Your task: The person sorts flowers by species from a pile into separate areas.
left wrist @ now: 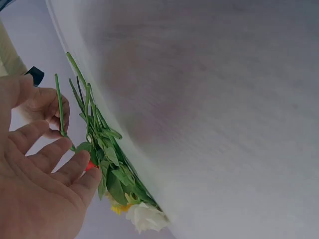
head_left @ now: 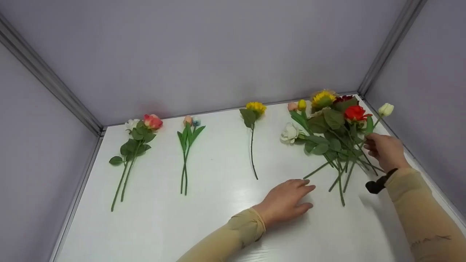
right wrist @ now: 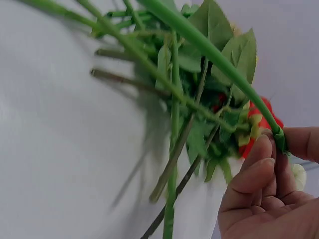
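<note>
My right hand pinches the green stem of a white tulip just below its leaf, at the right side of a flower pile. In the right wrist view the stem runs up from between thumb and fingers. Beside that hand lie a red rose, a yellow sunflower, a white rose and a yellow tulip, their stems crossing. My left hand hovers over the table left of the stems, fingers spread, holding nothing.
On the white table a single yellow sunflower lies in the middle. Two crossed tulips lie left of it. Farther left are a pink rose and a white rose. Grey walls enclose the back and sides.
</note>
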### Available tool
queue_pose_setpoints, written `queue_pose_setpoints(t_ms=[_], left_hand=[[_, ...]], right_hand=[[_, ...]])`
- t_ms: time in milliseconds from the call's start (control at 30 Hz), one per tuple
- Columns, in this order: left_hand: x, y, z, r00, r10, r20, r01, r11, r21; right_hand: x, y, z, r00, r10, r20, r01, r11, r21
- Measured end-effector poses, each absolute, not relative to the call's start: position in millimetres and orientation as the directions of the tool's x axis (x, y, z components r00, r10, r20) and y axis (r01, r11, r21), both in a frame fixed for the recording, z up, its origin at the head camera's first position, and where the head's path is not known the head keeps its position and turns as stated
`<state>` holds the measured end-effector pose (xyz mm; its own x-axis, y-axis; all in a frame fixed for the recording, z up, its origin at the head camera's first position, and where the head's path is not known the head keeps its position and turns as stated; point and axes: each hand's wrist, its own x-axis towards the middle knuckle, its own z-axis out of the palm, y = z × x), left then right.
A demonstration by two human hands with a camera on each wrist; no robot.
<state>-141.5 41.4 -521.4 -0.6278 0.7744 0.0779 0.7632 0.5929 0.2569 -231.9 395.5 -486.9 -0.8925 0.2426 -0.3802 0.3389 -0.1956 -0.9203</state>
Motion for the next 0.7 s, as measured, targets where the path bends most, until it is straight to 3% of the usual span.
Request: queue_pose_setpoints(t_ms=[133,267,500,700], left_hand=[[-146,30,-517,-0.784,0.618,0.048,0.518,0.610,0.600],[-152,15,-515,-0.871,0.491,-0.002,0.278,0.497,0.822],[-162,-18,-517,-0.928,0.366,-0.065,0.037,0.266,0.963],[-165,-43,-522,-0.942,0.311,-0.128,-0.114,0.063,0.991]], right_hand=[[-241,354,-475,-0.941,0.179,-0.287,0.252,-0.195,-0.948],[-248,306,-470,-0.961,0.073,-0.268,0.254,-0.157,-0.954],[-255,210,-473,-0.981,-0.045,-0.188,0.192,-0.093,-0.977],[-256,157,-476,-0.981,-0.103,-0.166,0.177,-0.109,-0.978]])
